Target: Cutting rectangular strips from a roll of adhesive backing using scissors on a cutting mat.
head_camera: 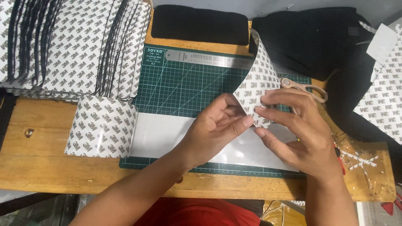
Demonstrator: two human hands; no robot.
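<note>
Now both hands pinch the printed backing sheet point(258, 81): left hand point(217, 125) and right hand point(293, 125) grasp its near corner, the strip curling away toward the steel ruler point(209, 58)

Upper left: stack of printed-backing sheets point(71, 46). Steel ruler point(207, 58) along top of green cutting mat point(176, 88). Black foam pad point(200, 24) top centre. Scissors point(305, 88) right of centre. Wooden table point(42, 167).
</note>
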